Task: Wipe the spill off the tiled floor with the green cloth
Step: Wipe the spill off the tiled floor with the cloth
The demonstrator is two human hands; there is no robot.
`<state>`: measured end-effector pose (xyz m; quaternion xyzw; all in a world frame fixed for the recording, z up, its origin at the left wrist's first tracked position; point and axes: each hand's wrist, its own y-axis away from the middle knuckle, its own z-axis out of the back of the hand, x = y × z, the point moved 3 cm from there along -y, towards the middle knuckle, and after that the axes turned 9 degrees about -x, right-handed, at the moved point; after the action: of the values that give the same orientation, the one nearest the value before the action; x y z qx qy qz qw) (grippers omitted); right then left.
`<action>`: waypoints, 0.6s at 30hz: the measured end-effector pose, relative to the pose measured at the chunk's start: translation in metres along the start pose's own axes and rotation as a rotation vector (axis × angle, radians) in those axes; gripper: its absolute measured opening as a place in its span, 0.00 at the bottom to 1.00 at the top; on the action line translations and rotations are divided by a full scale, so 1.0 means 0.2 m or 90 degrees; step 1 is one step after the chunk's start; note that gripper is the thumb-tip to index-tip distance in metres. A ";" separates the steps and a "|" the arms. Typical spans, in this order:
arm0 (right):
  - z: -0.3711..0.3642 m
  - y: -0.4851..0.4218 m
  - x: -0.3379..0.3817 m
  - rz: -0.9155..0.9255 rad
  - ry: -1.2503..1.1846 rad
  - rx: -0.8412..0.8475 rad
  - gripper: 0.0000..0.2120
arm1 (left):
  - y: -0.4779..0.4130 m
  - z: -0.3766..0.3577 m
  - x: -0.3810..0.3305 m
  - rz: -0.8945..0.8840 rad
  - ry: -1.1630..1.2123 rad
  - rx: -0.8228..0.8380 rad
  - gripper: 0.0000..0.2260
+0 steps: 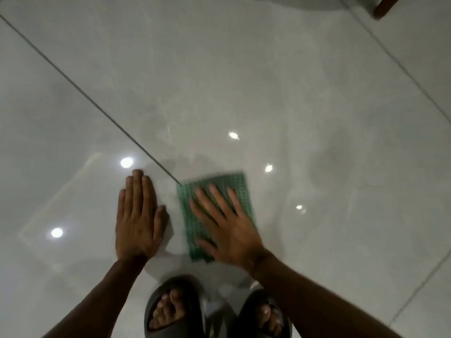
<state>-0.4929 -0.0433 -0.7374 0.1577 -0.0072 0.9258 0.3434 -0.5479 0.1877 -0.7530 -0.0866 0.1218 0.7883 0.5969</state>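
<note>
A green checked cloth [229, 185] lies flat on the glossy pale tiled floor [219, 81], just in front of my feet. My right hand [227, 223] presses down on it with fingers spread; the cloth looks blurred from motion. My left hand [139, 218] rests flat on the bare tile to the left of the cloth, fingers together, holding nothing. A faint wet film [332, 164] with a darker outline shows on the tile to the right of and beyond the cloth.
My two feet in dark slides [170, 311] stand at the bottom edge. Dark grout lines [80, 89] cross the floor diagonally. A brown furniture leg [385, 6] stands at the top right. Ceiling lights reflect as bright spots on the tiles.
</note>
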 end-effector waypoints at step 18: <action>0.18 -0.91 -0.50 -0.123 0.061 -0.083 0.41 | -0.04 -0.05 0.01 -0.042 -0.061 -0.083 0.34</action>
<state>-0.2954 0.0282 -0.7492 0.0903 -0.0358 0.8926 0.4403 -0.5407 0.1892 -0.7646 -0.0912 0.0384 0.7776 0.6210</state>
